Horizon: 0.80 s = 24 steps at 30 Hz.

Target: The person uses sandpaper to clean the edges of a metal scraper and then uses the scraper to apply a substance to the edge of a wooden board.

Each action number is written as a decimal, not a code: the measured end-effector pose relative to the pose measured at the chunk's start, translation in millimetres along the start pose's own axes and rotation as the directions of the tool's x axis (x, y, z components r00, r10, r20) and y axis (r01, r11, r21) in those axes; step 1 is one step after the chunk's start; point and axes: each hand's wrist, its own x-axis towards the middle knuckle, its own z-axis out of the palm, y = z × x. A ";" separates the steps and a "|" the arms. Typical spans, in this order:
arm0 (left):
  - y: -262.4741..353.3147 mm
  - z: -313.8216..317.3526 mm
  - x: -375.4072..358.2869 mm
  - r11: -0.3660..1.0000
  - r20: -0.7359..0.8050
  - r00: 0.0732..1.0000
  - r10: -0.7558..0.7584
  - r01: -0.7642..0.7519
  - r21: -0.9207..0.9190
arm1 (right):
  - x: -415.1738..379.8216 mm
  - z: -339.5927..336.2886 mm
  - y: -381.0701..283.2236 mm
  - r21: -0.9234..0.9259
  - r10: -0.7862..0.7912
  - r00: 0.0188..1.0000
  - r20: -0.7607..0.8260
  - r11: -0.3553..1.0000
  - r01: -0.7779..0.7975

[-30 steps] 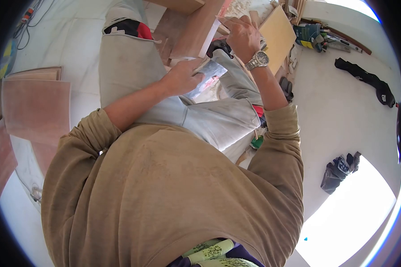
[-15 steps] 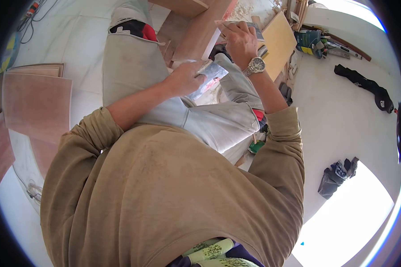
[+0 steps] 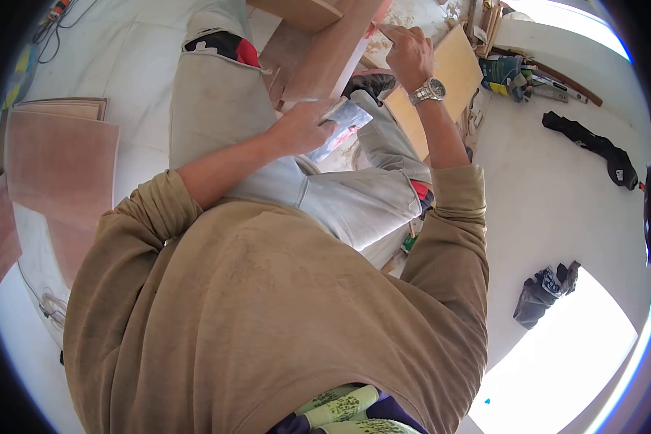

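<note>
My left hand [image 3: 301, 130] is closed on a flat grey putty plate [image 3: 349, 117] smeared with pinkish-red paste, held above my lap. Farther out, my right hand [image 3: 411, 59], with a watch at its wrist, is closed at the edge of a long reddish-brown wooden piece [image 3: 329, 54]. Its forefinger points left towards a red patch on that edge. The flat scraper seen in this hand a moment earlier is hidden behind the fingers now. The wooden piece lies slanting beyond my left hand, close to my knee.
A yellowish board [image 3: 452, 72] leans beyond my right wrist, near wood scraps and shavings. Thin brown sheets [image 3: 64, 159] are stacked at left. A tool bag [image 3: 505, 76], a black garment [image 3: 593, 145] and a dark grey cloth [image 3: 546, 295] lie at right. Cables run at upper left.
My right hand has shifted slightly right and turned, so the grey scraper blade no longer shows. My left hand and its plate stay nearly in place.
</note>
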 end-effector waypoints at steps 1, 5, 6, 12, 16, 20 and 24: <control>-0.2 0.1 0.4 1.000 -0.005 1.000 0.003 -0.003 0.025 | -2.8 0.4 -2.2 0.008 -0.008 1.000 -0.010 1.000 0.008; 2.7 0.7 -1.2 1.000 -0.007 1.000 0.004 -0.004 0.013 | -14.9 -0.5 -7.1 -0.013 -0.042 0.999 0.005 0.999 0.042; 4.1 -0.3 -1.1 1.000 0.002 1.000 0.003 -0.003 0.011 | -16.8 -2.1 -10.8 0.007 -0.048 0.999 -0.008 0.999 0.048; -2.3 -1.1 1.7 1.000 0.036 0.999 0.009 -0.009 0.007 | -30.2 -13.0 -36.3 0.052 -0.041 0.999 -0.011 0.998 0.042; -4.3 0.6 2.0 0.999 0.007 0.999 0.037 -0.037 0.023 | -42.2 -16.3 -51.1 0.022 -0.065 0.998 -0.003 0.998 0.065; -6.6 1.9 3.6 0.998 -0.003 0.998 0.070 -0.070 -0.003 | -50.7 -18.8 -58.2 0.035 -0.087 0.996 -0.015 0.996 0.088; -5.2 0.4 2.9 0.999 0.022 0.999 0.046 -0.046 0.017 | -38.7 -30.2 -47.8 -0.048 -0.113 0.993 -0.038 0.993 0.111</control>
